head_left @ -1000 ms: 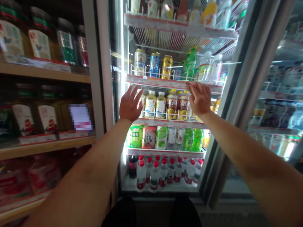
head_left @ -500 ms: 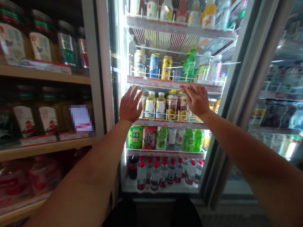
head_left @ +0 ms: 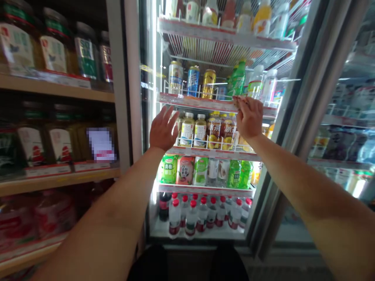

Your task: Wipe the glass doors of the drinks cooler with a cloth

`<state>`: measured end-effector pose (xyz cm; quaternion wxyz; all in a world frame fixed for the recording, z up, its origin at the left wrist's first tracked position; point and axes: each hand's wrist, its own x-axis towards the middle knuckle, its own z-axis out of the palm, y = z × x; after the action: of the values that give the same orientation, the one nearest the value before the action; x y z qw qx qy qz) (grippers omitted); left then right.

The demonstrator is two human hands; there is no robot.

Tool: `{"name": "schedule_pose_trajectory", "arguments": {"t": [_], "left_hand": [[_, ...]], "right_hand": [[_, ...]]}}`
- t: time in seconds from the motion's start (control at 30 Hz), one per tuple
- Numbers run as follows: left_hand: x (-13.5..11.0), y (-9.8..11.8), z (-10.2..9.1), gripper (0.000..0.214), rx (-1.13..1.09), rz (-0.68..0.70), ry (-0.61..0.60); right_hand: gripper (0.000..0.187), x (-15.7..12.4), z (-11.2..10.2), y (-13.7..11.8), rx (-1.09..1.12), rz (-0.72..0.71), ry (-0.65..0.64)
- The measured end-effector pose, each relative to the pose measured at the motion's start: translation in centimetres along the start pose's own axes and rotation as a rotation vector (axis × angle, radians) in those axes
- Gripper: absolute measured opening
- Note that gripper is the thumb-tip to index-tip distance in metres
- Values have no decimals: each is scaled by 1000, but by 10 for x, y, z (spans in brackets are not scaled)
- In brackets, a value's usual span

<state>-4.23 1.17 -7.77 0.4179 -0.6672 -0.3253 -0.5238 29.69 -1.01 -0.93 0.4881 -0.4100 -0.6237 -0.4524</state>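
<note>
My left hand is raised before the left side of a lit drinks fridge, fingers spread and holding nothing. Close to it stand pale tea bottles; I cannot tell if the palm touches the glass. My right hand is up in front of the shelf edge with its fingers bent together. At its fingertips is a small brownish thing, too blurred to name. Brown-labelled tea bottles with yellow caps are left of that hand, and a green bottle rises above it.
Cans line the shelf above, cartons the one below. Red-capped water bottles fill the fridge floor. A wooden rack of bottled drinks is on the left. A metal door frame and another fridge are on the right.
My right hand has moved slightly up and to the right, its fingers more bent, the small brownish thing still at the fingertips. My left hand has hardly moved.
</note>
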Motion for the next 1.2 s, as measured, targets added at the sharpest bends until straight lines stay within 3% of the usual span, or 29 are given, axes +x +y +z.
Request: {"name": "schedule_pose_trajectory", "arguments": {"t": [0.17, 0.4, 0.67, 0.83, 1.03, 1.2], "left_hand": [[0, 1, -1, 52, -32, -21, -14], [1, 1, -1, 52, -36, -38, -25], [1, 1, -1, 52, -24, -35, -26], [0, 1, -1, 52, -36, -26, -10], [-1, 0, -1, 52, -29, -20, -13], [0, 0, 0, 51, -34, -29, -7]], "right_hand": [[56, -2, -5, 4, 22, -134, -57], [59, 5, -2, 9, 20, -76, -12], [51, -1, -9, 4, -13, -179, -71], [52, 8, -7, 4, 13, -83, -1], [49, -4, -4, -1, 49, -198, -41], [53, 11, 0, 3, 68, -12, 54]]}}
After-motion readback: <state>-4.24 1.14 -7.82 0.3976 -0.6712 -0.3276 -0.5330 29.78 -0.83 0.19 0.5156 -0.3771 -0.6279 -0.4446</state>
